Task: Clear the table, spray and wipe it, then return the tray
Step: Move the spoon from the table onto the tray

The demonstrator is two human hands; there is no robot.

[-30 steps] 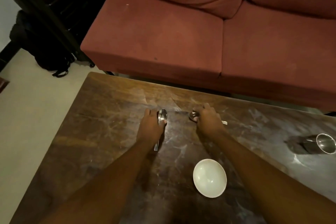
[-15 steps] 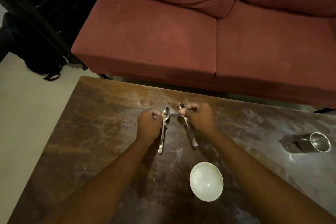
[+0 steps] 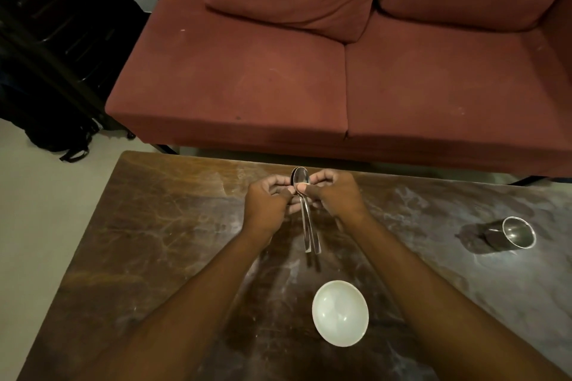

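Head view shows both hands meeting over the counter (image 3: 161,235), the left hand (image 3: 266,206) and right hand (image 3: 335,196) each pinching the necks of two steel spoons (image 3: 305,210), bowls nested and handles hanging toward the person, seemingly stacked so one hand can carry them. Nearer than the hands sits a white bowl (image 3: 340,313); off beyond the right hand stands a steel tumbler (image 3: 513,232). Both await clearing. No tray shows, and the surface looks dusty.

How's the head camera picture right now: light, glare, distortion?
Head view: dim, warm light; the table edges bow from the wide lens; glare on the spoons and steel cup; the white bowl stays readable.
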